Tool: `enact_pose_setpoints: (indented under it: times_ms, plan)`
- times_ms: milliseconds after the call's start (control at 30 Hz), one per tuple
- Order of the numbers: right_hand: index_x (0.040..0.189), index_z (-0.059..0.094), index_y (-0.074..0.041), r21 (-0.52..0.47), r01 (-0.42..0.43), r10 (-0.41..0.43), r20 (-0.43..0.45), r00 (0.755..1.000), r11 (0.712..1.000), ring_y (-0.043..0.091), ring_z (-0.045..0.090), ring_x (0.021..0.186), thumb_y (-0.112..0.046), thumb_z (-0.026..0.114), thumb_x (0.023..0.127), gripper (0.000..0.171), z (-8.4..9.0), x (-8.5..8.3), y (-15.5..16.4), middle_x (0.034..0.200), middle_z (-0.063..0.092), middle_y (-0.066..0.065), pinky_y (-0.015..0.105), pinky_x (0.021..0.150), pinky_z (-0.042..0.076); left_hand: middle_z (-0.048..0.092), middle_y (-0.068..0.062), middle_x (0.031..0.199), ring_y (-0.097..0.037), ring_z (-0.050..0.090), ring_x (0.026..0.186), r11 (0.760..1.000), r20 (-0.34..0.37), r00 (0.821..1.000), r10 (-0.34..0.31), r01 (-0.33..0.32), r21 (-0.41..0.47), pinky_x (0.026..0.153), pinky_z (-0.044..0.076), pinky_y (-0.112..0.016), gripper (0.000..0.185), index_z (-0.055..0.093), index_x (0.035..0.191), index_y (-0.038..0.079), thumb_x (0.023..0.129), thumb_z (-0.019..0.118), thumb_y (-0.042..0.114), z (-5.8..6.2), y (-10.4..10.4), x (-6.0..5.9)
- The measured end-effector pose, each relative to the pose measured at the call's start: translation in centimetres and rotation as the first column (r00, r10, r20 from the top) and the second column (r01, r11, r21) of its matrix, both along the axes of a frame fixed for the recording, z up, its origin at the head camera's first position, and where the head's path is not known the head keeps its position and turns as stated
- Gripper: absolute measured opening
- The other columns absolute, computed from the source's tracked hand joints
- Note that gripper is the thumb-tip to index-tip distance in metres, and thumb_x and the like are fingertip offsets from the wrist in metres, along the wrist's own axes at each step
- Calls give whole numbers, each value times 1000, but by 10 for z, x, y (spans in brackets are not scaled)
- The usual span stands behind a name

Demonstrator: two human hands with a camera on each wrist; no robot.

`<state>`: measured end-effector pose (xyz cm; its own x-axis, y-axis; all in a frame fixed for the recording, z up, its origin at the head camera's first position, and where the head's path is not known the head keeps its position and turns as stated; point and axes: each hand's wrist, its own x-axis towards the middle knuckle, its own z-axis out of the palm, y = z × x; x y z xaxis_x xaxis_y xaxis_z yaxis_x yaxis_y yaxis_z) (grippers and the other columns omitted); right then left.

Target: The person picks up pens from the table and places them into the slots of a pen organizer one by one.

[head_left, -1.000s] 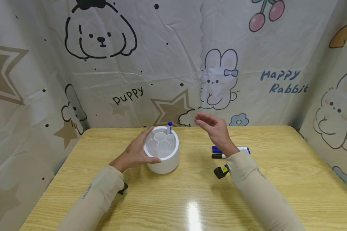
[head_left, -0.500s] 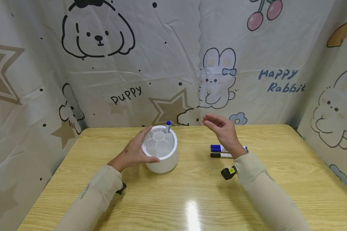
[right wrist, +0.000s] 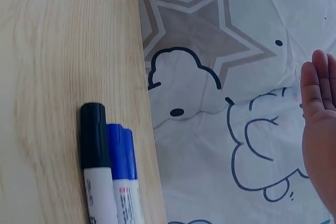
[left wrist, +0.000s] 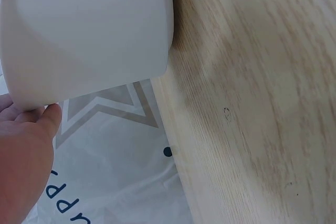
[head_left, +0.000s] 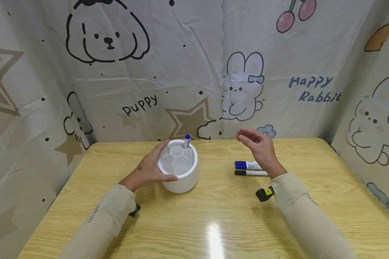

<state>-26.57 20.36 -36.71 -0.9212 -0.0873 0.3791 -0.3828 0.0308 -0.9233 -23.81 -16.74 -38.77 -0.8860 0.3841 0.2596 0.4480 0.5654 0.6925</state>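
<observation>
My left hand (head_left: 147,169) grips a round white pen holder (head_left: 184,185) by its rim, thumb at the near side and fingers round the far left. Petal-shaped compartments divide its inside, and one blue-capped marker (head_left: 187,141) stands upright at the back right. The holder's smooth wall (left wrist: 89,35) fills the upper left of the left wrist view. My right hand (head_left: 257,149) hovers over the table with nothing in it, fingers extended together. Below it lie two blue-capped markers (head_left: 246,165) and a black-capped marker (head_left: 251,173), side by side; my forearm hides their right ends in the head view.
The wooden table (head_left: 188,230) ends at the back against a printed cloth curtain (head_left: 181,72), which also closes off both sides. A small black wrist camera (head_left: 264,194) hangs under my right wrist, another (head_left: 134,210) under the left.
My right hand has moved to the right, away from the pen holder and over the markers. My left hand keeps its grip on the holder. The head view has shifted slightly.
</observation>
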Motion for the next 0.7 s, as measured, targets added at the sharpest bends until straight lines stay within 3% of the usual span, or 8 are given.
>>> enact_pose_setpoints:
  times_ms: [267,700]
  plan:
    - [127,59,12,5,24,-24,-8,1000,1000,7,68,100,-14,69,96,42,-3,2,14,112,71,2,19,93,52,31,-18,158,-37,41,136,1000,17,1000,6,-6,-5,112,36,-56,126,22,158,6,61,98,31,1,-1,0]
    - [124,64,6,4,58,-58,9,998,998,6,69,98,-11,70,95,35,-7,11,38,108,71,-3,17,90,53,31,-21,157,-38,41,136,999,-14,1000,19,-19,-46,111,37,-57,127,21,157,2,61,97,37,3,2,5]
